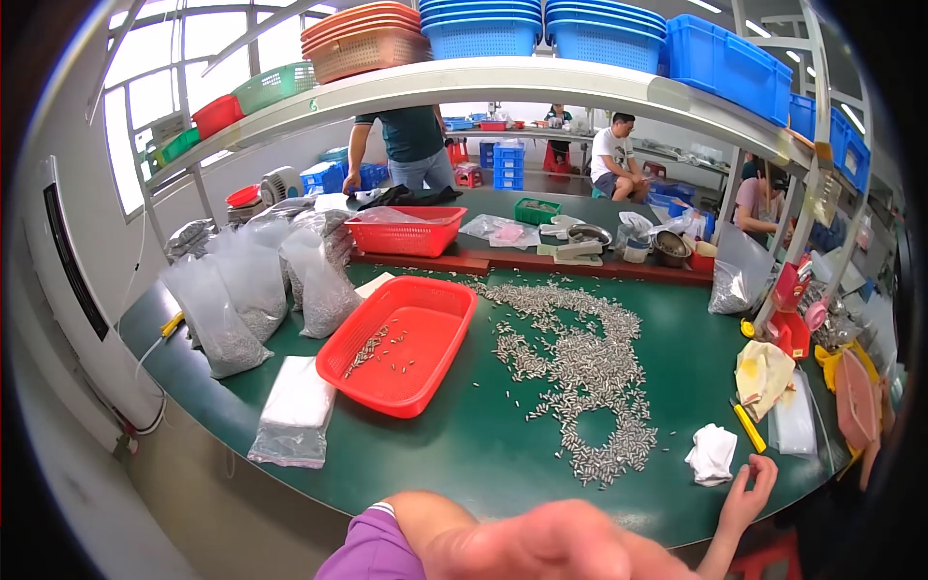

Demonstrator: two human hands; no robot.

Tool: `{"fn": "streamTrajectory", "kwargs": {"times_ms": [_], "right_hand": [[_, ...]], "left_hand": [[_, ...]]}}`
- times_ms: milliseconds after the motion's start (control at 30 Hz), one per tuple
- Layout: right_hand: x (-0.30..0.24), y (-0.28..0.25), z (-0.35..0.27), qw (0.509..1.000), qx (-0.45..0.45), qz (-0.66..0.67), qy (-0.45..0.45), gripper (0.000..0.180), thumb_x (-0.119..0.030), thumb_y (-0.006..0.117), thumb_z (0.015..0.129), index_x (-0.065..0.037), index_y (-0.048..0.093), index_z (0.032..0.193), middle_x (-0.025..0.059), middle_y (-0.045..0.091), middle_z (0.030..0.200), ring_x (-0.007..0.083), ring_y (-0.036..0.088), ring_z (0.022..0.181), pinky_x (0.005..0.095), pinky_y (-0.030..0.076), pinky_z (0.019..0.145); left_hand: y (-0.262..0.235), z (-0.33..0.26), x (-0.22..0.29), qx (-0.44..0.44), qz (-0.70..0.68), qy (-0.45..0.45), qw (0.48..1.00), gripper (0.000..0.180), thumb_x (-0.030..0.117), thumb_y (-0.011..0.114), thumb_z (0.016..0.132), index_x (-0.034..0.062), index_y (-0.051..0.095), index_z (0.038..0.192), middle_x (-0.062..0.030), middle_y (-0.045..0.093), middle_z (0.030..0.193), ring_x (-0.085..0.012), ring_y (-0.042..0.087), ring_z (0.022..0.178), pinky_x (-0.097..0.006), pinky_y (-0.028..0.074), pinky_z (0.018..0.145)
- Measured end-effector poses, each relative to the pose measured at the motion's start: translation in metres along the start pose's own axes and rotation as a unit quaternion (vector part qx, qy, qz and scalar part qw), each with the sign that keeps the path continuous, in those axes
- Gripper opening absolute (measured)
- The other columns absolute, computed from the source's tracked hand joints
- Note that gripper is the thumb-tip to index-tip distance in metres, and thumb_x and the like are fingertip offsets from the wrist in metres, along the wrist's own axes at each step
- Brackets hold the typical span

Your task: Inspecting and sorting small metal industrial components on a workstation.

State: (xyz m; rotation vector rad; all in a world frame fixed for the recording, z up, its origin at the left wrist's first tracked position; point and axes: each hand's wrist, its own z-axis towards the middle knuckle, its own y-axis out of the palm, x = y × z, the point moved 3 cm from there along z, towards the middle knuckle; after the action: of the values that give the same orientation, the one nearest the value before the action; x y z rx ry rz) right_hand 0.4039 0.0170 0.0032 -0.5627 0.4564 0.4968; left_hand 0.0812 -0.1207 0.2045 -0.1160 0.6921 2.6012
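Observation:
My left hand is raised close to the camera at the lower middle, its purple-sleeved arm reaching in from the left. The frame edge cuts off its fingers, so their grip is hidden. At the table's lower right edge, my right hand is open, its fingers loosely bent and apart, with nothing seen in them. A crumpled white cloth lies just beside it. Many small silvery metal pins spread in a loose heap over the green table. Left of them, a red plastic basket holds several more such pieces.
Filled clear bags stand at the left, near a packet of clear plastic bags. A yellow-handled tool and a stained glove lie right. Overhead runs a shelf of baskets. A person in dark green stands beyond.

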Motion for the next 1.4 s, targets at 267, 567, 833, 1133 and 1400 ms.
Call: {"fn": "streamTrajectory", "kwargs": {"times_ms": [267,567,833,1133,1400], "right_hand": [[-0.006,0.003,-0.001,0.999,-0.028,0.021,0.000,0.015,0.003,0.052,0.085,0.000,0.055,0.100,0.0119,0.052,0.103,0.0223,0.054,0.089,0.0310,0.045,0.078],[-0.001,0.000,0.001,0.999,-0.029,0.010,0.012,0.014,0.003,0.052,0.087,0.001,0.055,0.100,0.0116,0.053,0.105,0.0230,0.055,0.093,0.0310,0.047,0.081],[0.006,-0.001,0.000,1.000,-0.025,0.003,0.017,0.014,0.003,0.052,0.086,0.001,0.055,0.100,0.0118,0.054,0.104,0.0231,0.056,0.093,0.0322,0.046,0.083],[-0.002,0.001,-0.001,0.999,-0.025,0.018,0.030,0.013,0.001,0.052,0.087,0.001,0.055,0.099,0.0114,0.054,0.103,0.0236,0.055,0.093,0.0323,0.045,0.082],[-0.007,-0.004,0.002,0.999,-0.009,0.032,0.021,0.013,0.004,0.053,0.085,0.000,0.056,0.098,0.0103,0.054,0.101,0.0198,0.054,0.086,0.0291,0.045,0.076]], "left_hand": [[0.005,0.013,0.007,-0.013,0.246,0.017,0.969,0.033,0.021,0.045,0.099,-0.0078,0.057,0.110,-0.0318,0.056,0.109,-0.0425,0.059,0.095,-0.045,0.051,0.087],[-0.026,0.019,0.003,-0.081,0.251,0.020,0.964,0.031,0.008,0.057,0.087,-0.0073,0.057,0.114,-0.0360,0.054,0.114,-0.0397,0.060,0.099,-0.039,0.045,0.095],[-0.035,0.007,0.008,-0.049,0.192,-0.154,0.968,0.041,0.007,0.059,0.086,-0.0079,0.050,0.123,-0.0345,0.046,0.126,-0.0379,0.052,0.115,-0.039,0.040,0.100],[-0.031,0.012,0.017,-0.090,0.216,-0.178,0.956,0.057,0.006,0.055,0.090,-0.0116,0.029,0.138,-0.0359,0.031,0.138,-0.0349,0.049,0.119,-0.034,0.044,0.094],[-0.077,0.037,0.054,0.160,0.433,-0.114,0.880,0.086,0.007,0.068,0.081,0.0132,0.018,0.150,-0.0129,0.014,0.157,-0.0072,0.051,0.069,-0.023,0.040,0.061]]}}
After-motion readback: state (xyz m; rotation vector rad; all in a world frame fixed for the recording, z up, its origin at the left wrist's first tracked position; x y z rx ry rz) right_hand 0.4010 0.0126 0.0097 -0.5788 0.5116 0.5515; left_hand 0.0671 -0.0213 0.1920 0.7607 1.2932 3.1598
